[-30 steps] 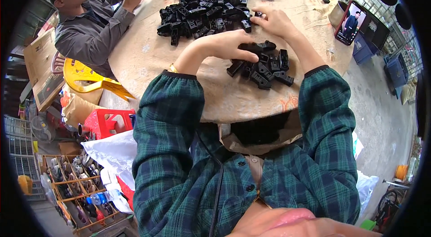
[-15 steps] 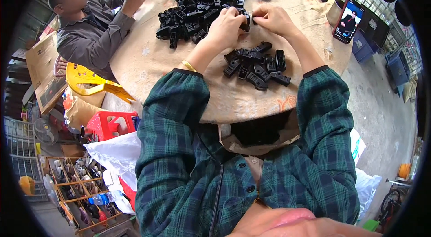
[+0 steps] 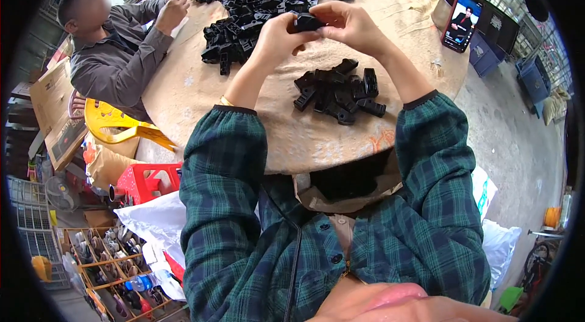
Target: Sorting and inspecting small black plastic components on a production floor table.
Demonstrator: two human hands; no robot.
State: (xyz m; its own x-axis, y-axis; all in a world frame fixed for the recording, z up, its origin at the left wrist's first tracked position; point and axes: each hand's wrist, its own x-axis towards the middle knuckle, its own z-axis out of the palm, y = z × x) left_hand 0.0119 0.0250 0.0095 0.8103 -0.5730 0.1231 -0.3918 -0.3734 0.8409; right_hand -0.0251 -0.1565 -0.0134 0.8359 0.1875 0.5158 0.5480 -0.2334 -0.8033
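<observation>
Between both hands I hold a small black plastic part [image 3: 308, 22] above the cloth-covered table [image 3: 286, 145]. My left hand [image 3: 279, 35] grips its left end, and the fingers of my right hand [image 3: 346, 24] pinch its right end. Nearer to me, between my forearms, lies a small pile of similar black plastic parts [image 3: 341, 92]. Just beyond my hands spreads a large heap of the same black parts [image 3: 262, 2], reaching to the far side of the table. My fingers cover some of the held part's surface.
A co-worker [image 3: 116, 42] sits at the left edge, hands raised together. A phone [image 3: 461, 22] leans upright at the right edge. An open bag [image 3: 317, 201] hangs at the near edge before my lap. A yellow chair [image 3: 116, 124] and red stool [image 3: 143, 183] stand left.
My hands have come nearer together and lifted slightly, turning the black part so more of it shows. The whole view has shifted a little.
</observation>
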